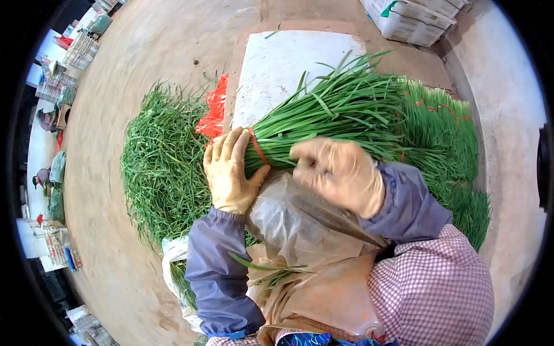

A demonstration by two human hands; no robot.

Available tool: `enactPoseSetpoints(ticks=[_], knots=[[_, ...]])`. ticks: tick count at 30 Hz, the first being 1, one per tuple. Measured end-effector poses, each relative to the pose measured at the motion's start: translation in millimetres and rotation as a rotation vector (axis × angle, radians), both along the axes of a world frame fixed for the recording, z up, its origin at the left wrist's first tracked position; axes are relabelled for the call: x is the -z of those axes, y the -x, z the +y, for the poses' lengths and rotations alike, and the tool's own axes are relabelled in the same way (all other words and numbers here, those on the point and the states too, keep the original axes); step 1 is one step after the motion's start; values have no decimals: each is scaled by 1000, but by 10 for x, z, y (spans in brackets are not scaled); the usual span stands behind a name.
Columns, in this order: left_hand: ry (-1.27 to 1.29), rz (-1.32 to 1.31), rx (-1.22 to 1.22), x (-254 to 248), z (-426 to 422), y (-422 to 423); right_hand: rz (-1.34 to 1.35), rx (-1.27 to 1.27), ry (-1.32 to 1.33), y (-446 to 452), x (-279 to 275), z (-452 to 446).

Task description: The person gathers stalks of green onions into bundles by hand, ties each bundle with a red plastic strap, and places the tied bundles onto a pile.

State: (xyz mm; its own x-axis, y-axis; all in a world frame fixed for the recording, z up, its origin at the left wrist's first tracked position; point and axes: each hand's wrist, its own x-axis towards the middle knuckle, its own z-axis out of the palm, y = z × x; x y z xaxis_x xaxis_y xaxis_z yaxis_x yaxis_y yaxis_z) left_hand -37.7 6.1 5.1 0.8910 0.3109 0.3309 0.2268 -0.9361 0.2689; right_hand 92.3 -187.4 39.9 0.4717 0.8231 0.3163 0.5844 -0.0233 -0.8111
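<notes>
A large bunch of long green leaves [334, 109] lies across the white board [271, 63], with a red tie [258, 149] around its left end. Over that tied end rests my left hand [234, 170], gloved, its fingers and thumb wrapped round the bunch. My right hand [334, 170], also gloved, is just below the bunch, blurred, with its fingers curled; whether it holds anything is too smeared to tell. Plastic sheeting [288, 213] covers my lap beneath both hands, and a few loose leaves [277, 277] lie on it.
Loose green leaves [164, 167] are heaped at the left, beside red ties [214, 106]. More tied bunches [444, 132] are stacked at the right. White crates [410, 23] stand at the top right. Along the far left are people, one here [43, 176], with crates and bags.
</notes>
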Motion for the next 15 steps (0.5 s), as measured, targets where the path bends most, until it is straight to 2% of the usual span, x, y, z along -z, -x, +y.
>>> enactPoseSetpoints(ticks=[2, 3, 6, 7, 8, 10, 12, 14, 15], knots=[[-9, 4, -10, -1, -7, -2, -142, 105, 187, -155, -57, 60], [-14, -5, -13, -2, -6, 4, -244, 126, 176, -176, -45, 110], [-17, -7, -14, -18, -1, 12, -403, 58, 134, -154, 176, 255], [-5, 6, -7, -66, -20, 24, -401, 33, -95, -108, 181, 310], [8, 19, 0, -120, -43, 37, -479, 27, 121, -46, 122, 208], [22, 81, 20, -241, -70, 62, -654, -75, 58, -39, 131, 202], [-18, 87, 42, -289, -85, 79, -712, -56, 288, -174, 364, 135], [-25, 101, 46, -330, -82, 50, -843, 60, 336, -352, 411, 0], [-24, 109, 51, -339, -86, 26, -826, 104, 487, -418, 359, -94]])
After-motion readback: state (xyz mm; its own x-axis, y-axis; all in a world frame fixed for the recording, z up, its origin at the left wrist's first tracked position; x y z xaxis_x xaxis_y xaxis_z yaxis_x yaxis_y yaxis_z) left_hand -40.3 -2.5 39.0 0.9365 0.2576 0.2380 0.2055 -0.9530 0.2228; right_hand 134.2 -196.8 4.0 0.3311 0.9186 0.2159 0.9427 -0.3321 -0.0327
